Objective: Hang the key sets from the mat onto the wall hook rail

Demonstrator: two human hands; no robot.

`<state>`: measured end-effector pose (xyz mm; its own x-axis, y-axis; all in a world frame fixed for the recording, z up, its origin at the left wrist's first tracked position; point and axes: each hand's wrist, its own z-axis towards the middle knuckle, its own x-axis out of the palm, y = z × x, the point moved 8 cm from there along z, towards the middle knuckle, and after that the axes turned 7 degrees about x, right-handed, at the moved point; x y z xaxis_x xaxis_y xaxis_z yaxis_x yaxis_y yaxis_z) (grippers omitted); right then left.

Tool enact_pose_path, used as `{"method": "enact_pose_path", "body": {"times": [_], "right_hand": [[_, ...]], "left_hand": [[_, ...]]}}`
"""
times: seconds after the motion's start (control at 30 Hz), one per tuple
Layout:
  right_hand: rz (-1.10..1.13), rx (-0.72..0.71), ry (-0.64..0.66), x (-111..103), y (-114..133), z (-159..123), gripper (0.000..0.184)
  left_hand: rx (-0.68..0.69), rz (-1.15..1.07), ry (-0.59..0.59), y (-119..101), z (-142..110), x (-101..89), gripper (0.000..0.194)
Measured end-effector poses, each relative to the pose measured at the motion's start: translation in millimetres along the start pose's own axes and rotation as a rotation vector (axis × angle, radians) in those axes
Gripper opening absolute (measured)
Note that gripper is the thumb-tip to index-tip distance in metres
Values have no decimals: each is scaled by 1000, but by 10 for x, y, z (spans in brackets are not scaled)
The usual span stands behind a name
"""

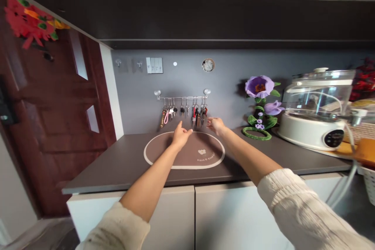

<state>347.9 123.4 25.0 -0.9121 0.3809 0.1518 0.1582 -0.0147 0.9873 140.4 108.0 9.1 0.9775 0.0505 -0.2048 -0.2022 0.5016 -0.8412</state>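
Over the brown oval mat point(164, 150) with its pale border, my left hand point(181, 136) holds nothing, its index finger raised and its thumb apart. My right hand point(216, 124) is just right of the hanging keys, fingers pointing left and slightly apart; I see nothing in them. Above both hands, a clear rail point(183, 98) is fixed to the grey back panel. Several keys and key rings hang from it, among them a pink loop point(166, 117) at the left and a dark and red key bunch point(197, 115) at the right.
A purple flower ornament point(259, 88) with a green ring base stands right of the mat. Beyond it is a white appliance point(310, 129) with a clear vessel. A dark shelf point(187, 15) overhangs the counter point(117, 164). A brown door point(58, 125) is at left.
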Motion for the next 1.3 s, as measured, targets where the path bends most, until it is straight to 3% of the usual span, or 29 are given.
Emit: {"method": "enact_pose_path", "body": {"times": [0.07, 0.27, 0.4, 0.53, 0.7, 0.87, 1.03, 1.17, 1.3], "right_hand": [[-12, -49, 48, 95, 59, -274, 15], [-155, -581, 334, 430, 397, -1312, 79], [-291, -709, 453, 468, 194, -1754, 90], [-369, -704, 476, 385, -135, -1898, 90], [-353, -691, 455, 305, -267, -1918, 90], [-371, -715, 448, 296, -223, -1900, 88], [-379, -641, 448, 285, -169, -1749, 88], [-372, -589, 379, 217, 7, -1351, 84], [-368, -438, 167, 40, 180, -643, 86]], "left_hand": [[21, -64, 29, -150, -85, -96, 86], [323, -66, 179, -736, -552, -484, 96], [410, -5, 183, -843, -878, -704, 99], [392, -38, 179, -696, -1090, -803, 100], [306, -138, 214, -479, -1176, -779, 98], [297, -167, 232, -487, -1149, -780, 99], [250, -175, 245, -473, -974, -852, 104], [184, -38, 180, -362, -599, -1016, 102], [123, 158, 42, -180, -68, -1217, 102]]}}
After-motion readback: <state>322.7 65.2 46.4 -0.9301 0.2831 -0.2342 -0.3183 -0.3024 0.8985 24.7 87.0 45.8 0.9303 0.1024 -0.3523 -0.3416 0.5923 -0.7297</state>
